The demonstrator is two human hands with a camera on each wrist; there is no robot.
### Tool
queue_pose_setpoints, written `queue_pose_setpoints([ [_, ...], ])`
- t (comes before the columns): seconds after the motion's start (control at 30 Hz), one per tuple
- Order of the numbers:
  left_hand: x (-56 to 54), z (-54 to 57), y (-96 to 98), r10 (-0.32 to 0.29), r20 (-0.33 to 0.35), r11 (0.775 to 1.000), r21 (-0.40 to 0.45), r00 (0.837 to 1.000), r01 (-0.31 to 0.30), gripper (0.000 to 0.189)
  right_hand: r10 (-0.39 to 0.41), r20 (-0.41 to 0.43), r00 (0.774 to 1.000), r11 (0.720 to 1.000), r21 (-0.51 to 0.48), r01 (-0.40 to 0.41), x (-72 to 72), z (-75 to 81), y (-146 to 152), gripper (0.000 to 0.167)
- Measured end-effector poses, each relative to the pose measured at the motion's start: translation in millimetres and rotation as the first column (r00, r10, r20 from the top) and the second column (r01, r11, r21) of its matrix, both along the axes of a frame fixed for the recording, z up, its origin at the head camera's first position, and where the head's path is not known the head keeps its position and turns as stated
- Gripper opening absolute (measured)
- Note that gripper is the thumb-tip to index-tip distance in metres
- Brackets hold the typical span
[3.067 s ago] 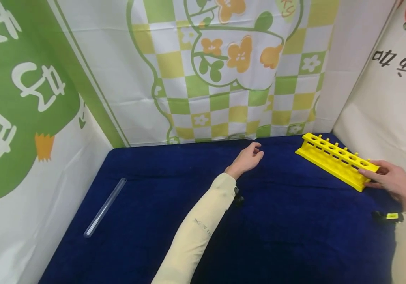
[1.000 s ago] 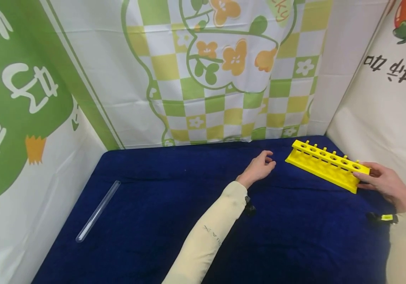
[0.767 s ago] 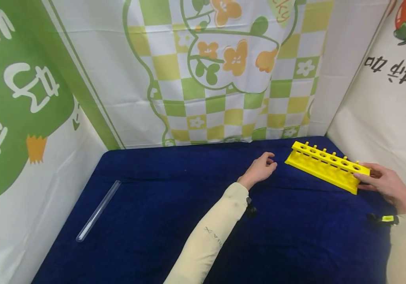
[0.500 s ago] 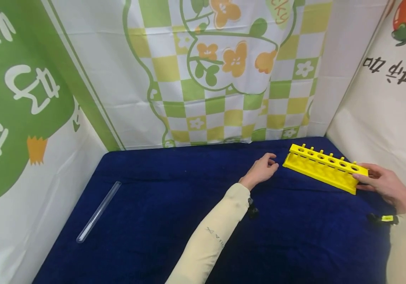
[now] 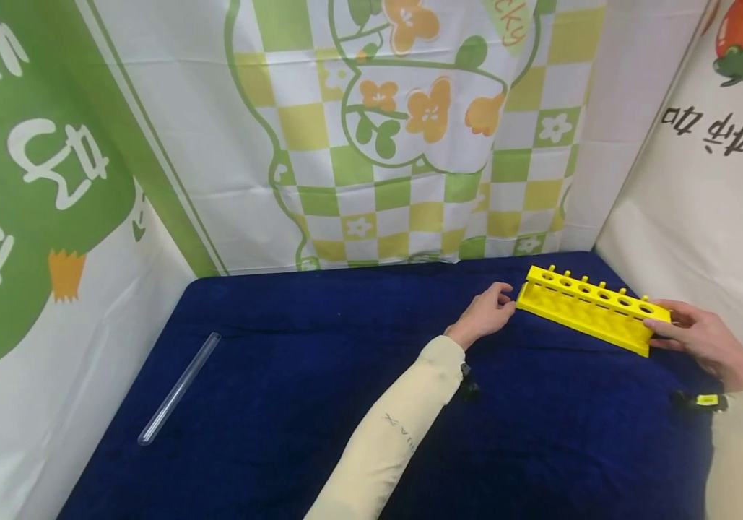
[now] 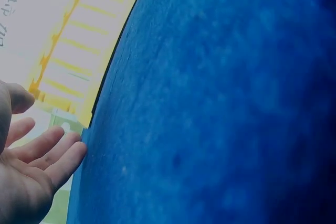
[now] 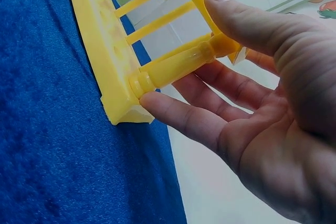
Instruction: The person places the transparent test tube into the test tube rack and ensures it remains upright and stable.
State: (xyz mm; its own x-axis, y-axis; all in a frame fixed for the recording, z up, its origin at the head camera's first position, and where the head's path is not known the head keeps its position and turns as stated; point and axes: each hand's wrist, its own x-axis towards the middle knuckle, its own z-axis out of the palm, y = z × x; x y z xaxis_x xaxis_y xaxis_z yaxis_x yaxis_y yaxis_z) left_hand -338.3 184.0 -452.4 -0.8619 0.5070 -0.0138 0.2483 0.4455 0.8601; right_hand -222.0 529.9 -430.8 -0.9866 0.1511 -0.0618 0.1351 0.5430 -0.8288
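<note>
A yellow test tube rack [image 5: 585, 307], with a row of round holes and short pegs on top, stands on the right of the blue cloth. My right hand [image 5: 712, 343] grips its right end; in the right wrist view the thumb lies on the top bar and the fingers [image 7: 184, 116] are about the end post. Just off the rack's left end is my left hand [image 5: 484, 314], holding nothing. Its fingers [image 6: 50, 148] are loosely bent in the left wrist view, close to the rack's end. A clear test tube [image 5: 179, 390] lies slantwise on the left of the cloth.
Dark blue cloth [image 5: 267, 448] covers the table. Printed hangings stand on three sides: a checked one [image 5: 384, 144] at the back, a green and white one [image 5: 40, 238] at left, and a cream one [image 5: 715, 209] at right.
The rack's left end has swung nearer in my right hand's grip, so it lies less slanted. My left hand has moved right, up to the rack's left end.
</note>
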Motion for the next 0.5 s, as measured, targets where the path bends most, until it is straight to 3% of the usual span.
queue_pose_setpoints([
  [0.13,1.9,-1.2,6.2,0.003,0.011,1.0,0.011,1.0,-0.003,0.039,0.028,-0.02,0.999,0.999,-0.04,-0.028,0.8,0.6,1.3,0.054],
  [0.27,3.4,-3.1,10.4,0.024,-0.027,1.0,0.008,0.999,-0.024,0.037,0.053,-0.015,0.999,0.996,-0.074,-0.054,3.0,2.3,1.1,0.043],
  [0.5,5.3,-2.1,10.9,0.034,-0.025,0.999,0.021,0.999,-0.033,0.037,0.05,-0.017,0.999,0.997,-0.053,-0.051,2.0,0.8,-2.6,0.054],
])
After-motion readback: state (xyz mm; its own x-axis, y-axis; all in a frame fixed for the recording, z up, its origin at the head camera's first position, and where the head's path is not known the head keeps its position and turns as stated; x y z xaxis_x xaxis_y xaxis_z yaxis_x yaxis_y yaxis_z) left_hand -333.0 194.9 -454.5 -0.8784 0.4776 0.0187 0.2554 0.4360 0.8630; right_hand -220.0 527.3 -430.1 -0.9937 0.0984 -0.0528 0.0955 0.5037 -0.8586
